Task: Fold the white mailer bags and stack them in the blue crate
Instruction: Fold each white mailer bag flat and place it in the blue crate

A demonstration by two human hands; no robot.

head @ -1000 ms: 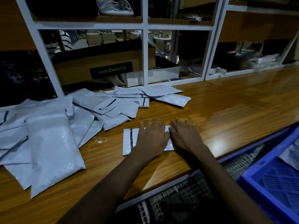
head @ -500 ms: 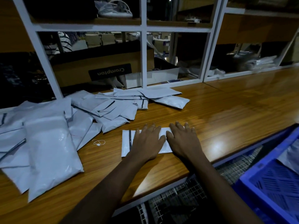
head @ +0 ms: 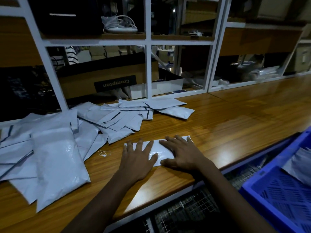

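Observation:
A folded white mailer bag (head: 161, 149) lies flat on the wooden counter (head: 227, 125) near its front edge. My left hand (head: 137, 157) presses on its left half with the fingers spread and straight. My right hand (head: 182, 153) lies flat on its right half, fingers splayed. A loose pile of white mailer bags (head: 107, 118) spreads over the counter's left and back. The blue crate (head: 276, 189) sits lower right, below counter level, with a white bag (head: 301, 163) inside.
White shelf frames (head: 148, 71) with a brown Crompton box (head: 111, 81) stand behind the counter. A small white string loop (head: 104, 153) lies left of my hands. A big puffy mailer (head: 57, 163) sits at front left. Wire mesh (head: 181, 212) shows below the counter edge.
Both hands have slid apart along the folded bag, left hand toward its left end, right hand toward its right end, baring its middle. The dark strip at its left end no longer shows.

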